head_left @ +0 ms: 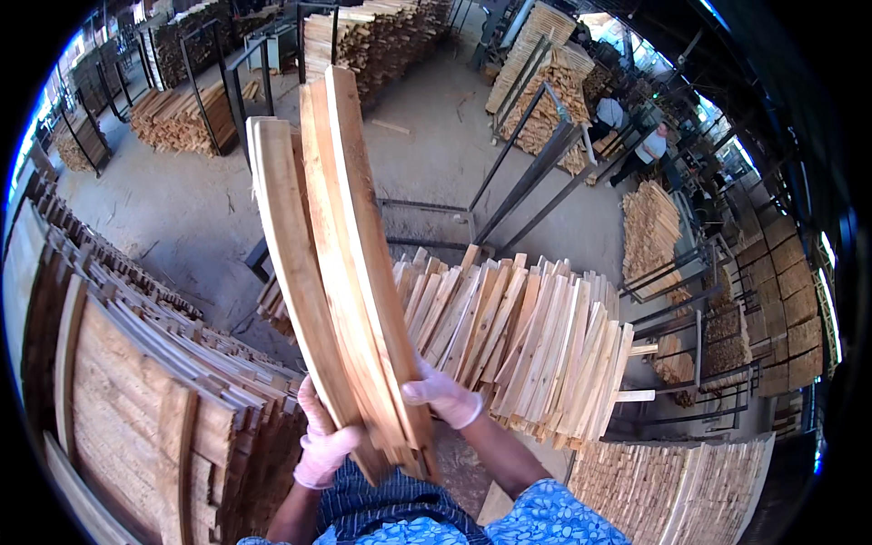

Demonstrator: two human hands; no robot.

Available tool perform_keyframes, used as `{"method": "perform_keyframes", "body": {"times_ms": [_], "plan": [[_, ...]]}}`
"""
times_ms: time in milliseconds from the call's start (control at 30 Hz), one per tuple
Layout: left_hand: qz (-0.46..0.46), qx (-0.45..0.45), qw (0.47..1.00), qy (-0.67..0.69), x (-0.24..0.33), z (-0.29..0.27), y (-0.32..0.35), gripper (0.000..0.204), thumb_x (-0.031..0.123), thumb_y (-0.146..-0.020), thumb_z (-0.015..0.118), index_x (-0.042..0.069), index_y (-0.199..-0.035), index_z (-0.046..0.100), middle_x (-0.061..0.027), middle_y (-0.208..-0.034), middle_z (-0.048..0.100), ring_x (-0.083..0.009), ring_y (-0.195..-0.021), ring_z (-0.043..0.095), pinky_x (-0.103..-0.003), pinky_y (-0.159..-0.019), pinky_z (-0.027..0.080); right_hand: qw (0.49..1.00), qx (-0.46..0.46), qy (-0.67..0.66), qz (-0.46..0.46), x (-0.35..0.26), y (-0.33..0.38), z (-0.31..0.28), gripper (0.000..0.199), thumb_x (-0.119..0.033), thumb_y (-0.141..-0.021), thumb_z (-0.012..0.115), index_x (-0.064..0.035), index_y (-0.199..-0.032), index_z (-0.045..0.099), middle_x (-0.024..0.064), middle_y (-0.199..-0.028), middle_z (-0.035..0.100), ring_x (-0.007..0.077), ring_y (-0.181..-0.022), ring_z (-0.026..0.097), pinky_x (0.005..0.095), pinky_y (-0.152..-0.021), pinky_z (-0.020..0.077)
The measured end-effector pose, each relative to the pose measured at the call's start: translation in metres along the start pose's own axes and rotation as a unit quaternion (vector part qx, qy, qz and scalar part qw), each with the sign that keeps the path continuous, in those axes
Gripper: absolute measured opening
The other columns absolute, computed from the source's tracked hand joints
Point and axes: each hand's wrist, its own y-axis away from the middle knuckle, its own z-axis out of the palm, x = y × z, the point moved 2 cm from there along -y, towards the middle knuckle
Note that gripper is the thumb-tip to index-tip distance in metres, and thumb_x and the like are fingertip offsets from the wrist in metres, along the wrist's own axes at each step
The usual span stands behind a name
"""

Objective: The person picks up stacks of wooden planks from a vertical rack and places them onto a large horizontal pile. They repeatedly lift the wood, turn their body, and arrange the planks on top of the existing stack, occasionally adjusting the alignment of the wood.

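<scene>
Long tan wooden planks [350, 272], seemingly rough-sawn, are clasped between left grip [322, 445] and right grip [447, 398]; narrow pale wooden slats [527, 336] lie beyond right grip.

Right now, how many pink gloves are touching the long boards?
2: one on the left hand, at the left side of the long boards, and one on the right hand, at their right side. Parts may be hidden behind the wood.

The boards [350, 291] hide some fingers of the right hand [450, 400]. The wood pile [127, 381] at lower left is cut off. The far person's [652, 145] hands are too small to see well.
</scene>
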Motion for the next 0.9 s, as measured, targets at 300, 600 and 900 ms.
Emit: {"method": "perform_keyframes", "body": {"times_ms": [300,600,900], "plan": [[-0.015,0.118,0.993,-0.003,0.116,0.025,0.004,0.11,0.036,-0.087,0.075,0.018,-0.166,0.001,-0.0136,-0.152,0.042,-0.0239,-0.127,0.05,-0.038,-0.108,0.044,0.991,-0.012,-0.059,0.119,-0.114,-0.059,0.094,0.108,-0.031,-0.081,0.086,-0.0087,-0.164,0.019,0.012,-0.152,0.044,0.0236,-0.143,0.04,0.0365,-0.12,0.0324],[0.068,0.244,0.967,-0.02,0.203,-0.019,0.089,0.117,0.034,-0.082,0.075,0.02,-0.167,-0.004,-0.0181,-0.161,0.031,-0.0329,-0.139,0.042,-0.042,-0.116,0.037,0.967,-0.237,-0.04,0.087,-0.167,-0.102,0.228,0.129,-0.041,-0.072,0.091,-0.0019,-0.163,0.01,0.0207,-0.156,0.037,0.031,-0.146,0.037,0.0405,-0.122,0.0305],[0.187,0.393,0.9,-0.008,0.301,-0.107,0.254,0.085,0.045,-0.1,0.058,0.007,-0.164,0.018,-0.018,-0.155,0.041,-0.0281,-0.14,0.044,-0.041,-0.119,0.034,0.886,-0.439,-0.086,0.118,-0.125,-0.096,0.451,0.126,-0.039,-0.076,0.087,0.0086,-0.159,0.005,0.021,-0.14,0.051,0.0244,-0.128,0.051,0.0308,-0.109,0.0433]]}}
